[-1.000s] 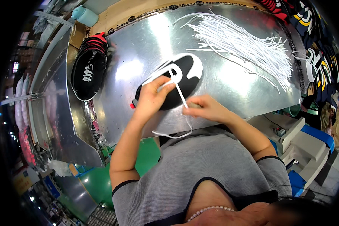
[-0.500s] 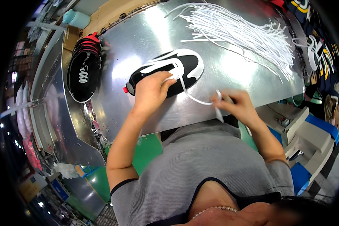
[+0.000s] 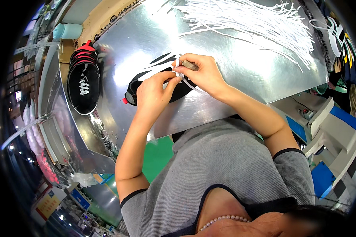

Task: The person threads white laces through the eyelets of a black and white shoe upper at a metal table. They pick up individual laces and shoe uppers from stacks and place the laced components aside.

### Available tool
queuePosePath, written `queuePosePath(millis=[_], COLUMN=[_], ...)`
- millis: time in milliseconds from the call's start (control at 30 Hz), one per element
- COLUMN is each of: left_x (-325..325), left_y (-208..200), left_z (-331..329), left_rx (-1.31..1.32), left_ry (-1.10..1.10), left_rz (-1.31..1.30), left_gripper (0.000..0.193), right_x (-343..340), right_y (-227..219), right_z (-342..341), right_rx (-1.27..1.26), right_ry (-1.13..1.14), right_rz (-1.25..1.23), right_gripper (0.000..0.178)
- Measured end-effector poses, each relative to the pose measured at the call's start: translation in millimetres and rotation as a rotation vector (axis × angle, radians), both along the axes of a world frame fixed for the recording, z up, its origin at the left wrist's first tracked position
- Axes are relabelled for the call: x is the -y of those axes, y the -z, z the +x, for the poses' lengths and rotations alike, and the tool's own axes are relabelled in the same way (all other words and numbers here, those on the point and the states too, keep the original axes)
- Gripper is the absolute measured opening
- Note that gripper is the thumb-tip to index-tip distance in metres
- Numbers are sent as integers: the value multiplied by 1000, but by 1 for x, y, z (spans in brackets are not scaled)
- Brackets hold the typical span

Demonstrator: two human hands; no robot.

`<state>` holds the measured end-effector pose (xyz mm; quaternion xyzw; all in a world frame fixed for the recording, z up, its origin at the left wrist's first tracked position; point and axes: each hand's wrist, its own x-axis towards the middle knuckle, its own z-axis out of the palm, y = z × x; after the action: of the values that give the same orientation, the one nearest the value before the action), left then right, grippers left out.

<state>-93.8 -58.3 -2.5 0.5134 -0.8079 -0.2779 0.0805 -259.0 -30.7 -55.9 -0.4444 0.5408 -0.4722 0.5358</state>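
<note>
A black and white shoe [image 3: 180,93] lies on the metal table, its red heel tab toward the left. My left hand [image 3: 151,90] rests over its opening, thumb and forefinger pinched on the white-edged lacing part. Close against those fingertips, my right hand [image 3: 205,75] is closed, pinching a white shoelace [image 3: 194,87] at the shoe's lacing area. A loop of that lace hangs beside the shoe's near side. Something brownish shows at the right forefinger; I cannot make out what it is. Both hands hide much of the lacing area.
A large bundle of white shoelaces [image 3: 249,27] spreads over the table's far right. At the left edge stands a black shoe [image 3: 83,85] with red cords and white lacing. A light blue container [image 3: 67,31] is at the far left; more shoe parts [image 3: 336,39] lie far right.
My right hand has moved left and up from beside the shoe, bringing the shoelace to the lacing area. The left hand keeps its hold. The whole view has shifted slightly.
</note>
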Motion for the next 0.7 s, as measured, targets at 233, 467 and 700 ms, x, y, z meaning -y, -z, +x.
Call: queuePosePath(millis=[233,467,700], left_x=[6,10,6], left_y=[15,11,21], left_z=[1,0,5], left_rx=[-120,-112,-244], left_ry=[-90,-124,72], left_rz=[48,113,18], left_gripper=[23,22,16], right_x=[-22,-37,-31], right_y=[0,0,2], right_z=[-16,-22,-14], right_rx=[-197,-336,-604], right_ry=[-44,-116,-115], right_rz=[-105,-135,-160], right_gripper=[23,17,14])
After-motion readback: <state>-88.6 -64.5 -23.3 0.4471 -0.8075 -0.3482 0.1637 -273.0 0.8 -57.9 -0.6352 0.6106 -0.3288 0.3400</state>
